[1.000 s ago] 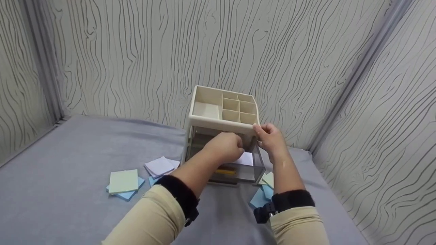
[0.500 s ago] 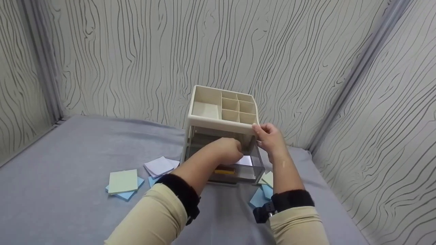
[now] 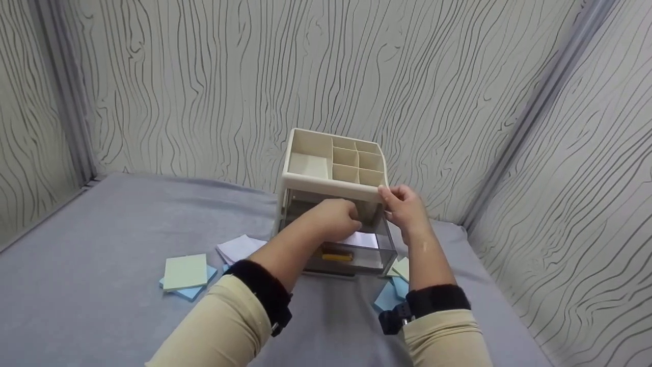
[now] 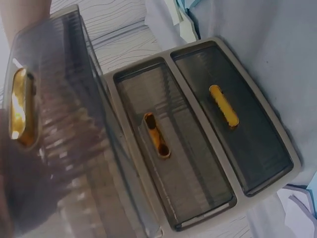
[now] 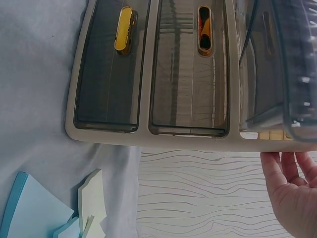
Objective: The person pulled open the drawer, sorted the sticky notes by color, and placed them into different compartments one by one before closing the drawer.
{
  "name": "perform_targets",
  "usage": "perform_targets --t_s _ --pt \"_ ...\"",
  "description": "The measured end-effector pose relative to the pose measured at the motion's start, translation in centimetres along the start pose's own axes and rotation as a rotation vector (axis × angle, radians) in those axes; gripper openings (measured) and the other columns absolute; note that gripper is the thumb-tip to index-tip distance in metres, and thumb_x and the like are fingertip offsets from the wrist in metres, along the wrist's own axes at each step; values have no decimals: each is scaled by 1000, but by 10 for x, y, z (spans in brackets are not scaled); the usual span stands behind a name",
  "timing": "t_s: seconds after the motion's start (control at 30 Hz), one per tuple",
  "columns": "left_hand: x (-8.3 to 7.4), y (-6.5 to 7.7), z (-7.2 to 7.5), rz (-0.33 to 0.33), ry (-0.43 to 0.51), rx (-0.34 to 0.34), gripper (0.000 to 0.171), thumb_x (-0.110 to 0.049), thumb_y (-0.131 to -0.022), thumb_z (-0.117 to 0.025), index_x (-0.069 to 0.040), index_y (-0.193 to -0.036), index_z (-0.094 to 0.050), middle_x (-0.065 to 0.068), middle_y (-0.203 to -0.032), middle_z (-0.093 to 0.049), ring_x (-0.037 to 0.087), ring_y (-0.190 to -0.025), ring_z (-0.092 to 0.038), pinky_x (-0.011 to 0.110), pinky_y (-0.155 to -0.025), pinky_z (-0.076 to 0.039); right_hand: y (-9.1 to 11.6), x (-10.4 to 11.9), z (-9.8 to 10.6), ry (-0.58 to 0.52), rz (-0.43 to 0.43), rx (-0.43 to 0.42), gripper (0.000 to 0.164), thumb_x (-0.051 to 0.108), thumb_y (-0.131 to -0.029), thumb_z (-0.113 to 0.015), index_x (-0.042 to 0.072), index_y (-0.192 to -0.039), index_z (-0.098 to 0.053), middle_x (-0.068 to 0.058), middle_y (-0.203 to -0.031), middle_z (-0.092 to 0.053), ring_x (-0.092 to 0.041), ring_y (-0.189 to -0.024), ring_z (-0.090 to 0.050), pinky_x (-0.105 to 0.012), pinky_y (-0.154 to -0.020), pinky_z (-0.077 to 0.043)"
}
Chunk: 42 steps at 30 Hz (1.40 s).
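Observation:
A cream desktop organizer (image 3: 331, 182) with a divided top stands on the table. Its clear upper drawer (image 3: 374, 259), with a yellow handle (image 3: 337, 256), is pulled out. My left hand (image 3: 333, 220) reaches down into this drawer, beside white paper (image 3: 365, 239) lying inside. The left fingertips are hidden, and I cannot tell whether they hold anything. My right hand (image 3: 406, 209) grips the organizer's front right corner, thumb on the front edge. In the right wrist view, the right fingers (image 5: 275, 171) are at the organizer's side.
Two lower smoky drawers (image 4: 171, 144) are closed. Left of the organizer lie a pale green sticky-note pad (image 3: 185, 272) on a blue one and white pads (image 3: 238, 248). Blue pads (image 3: 387, 297) and pale green ones (image 3: 402, 268) lie to the right. A patterned wall (image 3: 214, 92) rises behind.
My left hand dips slightly in the drawer, then rises a little and shifts left, with more white paper showing beside it. The right hand and the organizer stay in place.

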<state>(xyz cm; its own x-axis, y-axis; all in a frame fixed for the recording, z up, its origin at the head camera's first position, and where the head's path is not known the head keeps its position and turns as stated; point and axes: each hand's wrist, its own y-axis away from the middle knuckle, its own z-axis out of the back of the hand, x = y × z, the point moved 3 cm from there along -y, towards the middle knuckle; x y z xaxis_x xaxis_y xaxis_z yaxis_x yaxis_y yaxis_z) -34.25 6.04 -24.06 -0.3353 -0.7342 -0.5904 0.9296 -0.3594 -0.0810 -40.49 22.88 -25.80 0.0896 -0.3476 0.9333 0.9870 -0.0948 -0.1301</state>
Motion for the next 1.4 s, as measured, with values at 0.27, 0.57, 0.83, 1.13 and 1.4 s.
perform_targets --t_s 0.27,0.57,0.83,1.13,1.4 --pt "13 13 42 -39 232 -126 20 -23 -89 -56 -5 -92 -65 2 -76 -57 14 -68 -50 26 -61 -42 1 3 -2 -8 0 -10 35 34 -90 -56 4 -106 -51 -14 -113 -51 -26 -105 -52 -39 -90 -45" --pt "48 34 77 62 858 -119 26 -17 -94 -50 3 -111 -55 20 -114 -57 26 -104 -57 29 -87 -47 1 3 -3 14 -12 -16 35 36 -90 -55 5 -107 -51 -13 -116 -52 -26 -108 -51 -40 -92 -43" --pt "109 46 82 40 952 -165 26 -19 -96 -45 4 -103 -55 17 -104 -59 23 -98 -59 37 -92 -44 1 2 -1 45 -8 -22 37 38 -90 -55 6 -108 -50 -14 -116 -52 -26 -107 -52 -41 -91 -44" --pt "190 40 39 229 778 -137 31 -21 -96 -45 3 -115 -52 17 -116 -56 27 -110 -54 40 -98 -38 1 0 -1 57 2 -30 38 38 -91 -54 5 -108 -50 -13 -113 -51 -25 -104 -50 -39 -90 -44" --pt "217 29 11 272 219 -243 26 -17 -92 -50 1 -108 -59 19 -107 -59 33 -100 -55 47 -85 -44 2 0 0 51 3 -29 37 38 -91 -54 5 -107 -50 -13 -112 -51 -25 -104 -50 -40 -91 -44"
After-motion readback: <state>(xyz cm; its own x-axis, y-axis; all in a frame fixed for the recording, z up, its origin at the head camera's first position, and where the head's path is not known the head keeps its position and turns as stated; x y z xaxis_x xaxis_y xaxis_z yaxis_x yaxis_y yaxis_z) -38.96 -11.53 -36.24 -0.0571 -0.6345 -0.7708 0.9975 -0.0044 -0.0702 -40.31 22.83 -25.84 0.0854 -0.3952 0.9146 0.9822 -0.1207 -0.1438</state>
